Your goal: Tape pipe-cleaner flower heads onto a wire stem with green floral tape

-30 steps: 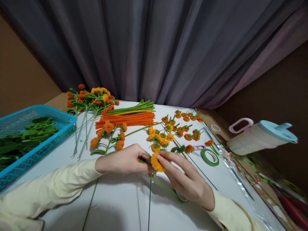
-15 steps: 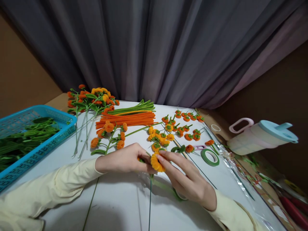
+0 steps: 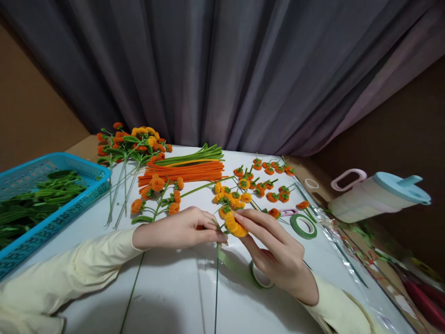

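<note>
My left hand (image 3: 181, 228) is closed in a pinch at the top of a thin green wire stem (image 3: 216, 287) that runs down toward me. My right hand (image 3: 274, 253) pinches a yellow-orange pipe-cleaner pumpkin (image 3: 235, 225) right beside the left fingertips. A roll of green floral tape (image 3: 259, 278) lies under my right palm, and a strip of it leads up to the stem. Both hands rest over the white table (image 3: 174, 292).
Loose little pumpkins (image 3: 264, 185) and pumpkin sprigs (image 3: 158, 195) lie beyond my hands, with orange and green pipe cleaners (image 3: 187, 167) behind. A blue basket (image 3: 59, 208) of green leaves stands left. Another tape roll (image 3: 303, 226) and a lidded jug (image 3: 378, 197) are right.
My right hand has lifted and shifted right with the pumpkin, uncovering the tape roll under it. My left hand keeps its pinch on the stem.
</note>
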Available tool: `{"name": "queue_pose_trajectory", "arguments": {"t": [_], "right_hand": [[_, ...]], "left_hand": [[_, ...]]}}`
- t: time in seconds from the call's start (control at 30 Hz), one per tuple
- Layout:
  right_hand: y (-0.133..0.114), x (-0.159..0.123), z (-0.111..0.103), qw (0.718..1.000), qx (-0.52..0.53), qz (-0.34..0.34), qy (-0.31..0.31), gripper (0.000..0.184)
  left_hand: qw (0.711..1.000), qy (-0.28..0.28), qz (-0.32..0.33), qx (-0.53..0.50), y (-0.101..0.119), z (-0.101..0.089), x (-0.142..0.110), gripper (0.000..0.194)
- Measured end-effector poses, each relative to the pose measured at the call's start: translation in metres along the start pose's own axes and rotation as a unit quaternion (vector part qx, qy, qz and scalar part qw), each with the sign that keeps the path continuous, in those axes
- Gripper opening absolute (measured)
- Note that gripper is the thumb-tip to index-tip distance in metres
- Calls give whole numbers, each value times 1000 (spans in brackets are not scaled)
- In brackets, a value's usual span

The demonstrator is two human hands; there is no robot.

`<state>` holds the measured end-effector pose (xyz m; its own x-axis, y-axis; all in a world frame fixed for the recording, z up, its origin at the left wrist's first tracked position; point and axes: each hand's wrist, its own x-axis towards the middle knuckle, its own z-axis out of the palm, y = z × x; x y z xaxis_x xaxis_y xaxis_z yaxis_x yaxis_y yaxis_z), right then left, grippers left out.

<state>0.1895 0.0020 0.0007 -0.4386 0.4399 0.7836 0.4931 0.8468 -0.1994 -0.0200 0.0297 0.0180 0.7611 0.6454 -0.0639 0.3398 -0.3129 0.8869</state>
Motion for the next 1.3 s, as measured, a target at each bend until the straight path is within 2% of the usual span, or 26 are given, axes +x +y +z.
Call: {"name": "queue_pose_trajectory", "arguments": {"t": [0.07, 0.13, 0.2, 0.3, 0.37, 0.43, 0.5, 0.53, 0.6, 0.67, 0.73, 0.83, 1.1, 1.23, 1.3], "right_hand": [[1, 2, -4, 1000, -2, -3, 1, 33], [5, 5, -14, 1000, -8, -14, -26, 30], [12, 7, -24, 993, -3, -15, -121, 25], [26, 3, -29, 951, 7, 27, -309, 23], [33, -4, -24, 931, -1, 66, -358, 28], [35, -8, -18, 928, 12, 88, -363, 33], [29, -7, -14, 922, 82, 128, -357, 30], [24, -5, -12, 909, 137, 161, -359, 26], [9, 1, -10, 865, 249, 235, -366, 19], [-5, 6, -7, 828, 319, 289, -358, 23], [-16, 8, -2, 807, 346, 341, -335, 30], [-22, 9, 4, 793, 345, 394, -311, 37], [-17, 7, -2, 788, 356, 368, -343, 33], [-13, 4, 1, 779, 383, 363, -338, 33], [-11, 2, 3, 785, 392, 345, -333, 33]], "left_hand": [[1000, 0, 6, 19, -1, -1, -1, 36], [1000, -7, 4, 27, -1, -3, -1, 30], [999, -16, -1, 33, 1, -5, -2, 29], [999, -21, -12, 42, 2, -6, -4, 33], [999, -21, -18, 42, 2, -5, -4, 33], [999, -19, -22, 39, 1, -5, -5, 33], [999, -19, -13, 39, 0, -4, -5, 35], [999, -18, -3, 41, 0, -4, -5, 36], [999, -14, 20, 48, 0, -4, -5, 38], [998, -11, 36, 55, 1, -4, -5, 40], [997, -13, 49, 61, 3, -3, -6, 39], [993, -4, 68, 94, 7, -2, -8, 39], [986, -8, 72, 150, 12, 3, -11, 36], [982, -7, 100, 162, 14, 4, -10, 33], [976, 2, 117, 186, 14, 5, -10, 32]]}}
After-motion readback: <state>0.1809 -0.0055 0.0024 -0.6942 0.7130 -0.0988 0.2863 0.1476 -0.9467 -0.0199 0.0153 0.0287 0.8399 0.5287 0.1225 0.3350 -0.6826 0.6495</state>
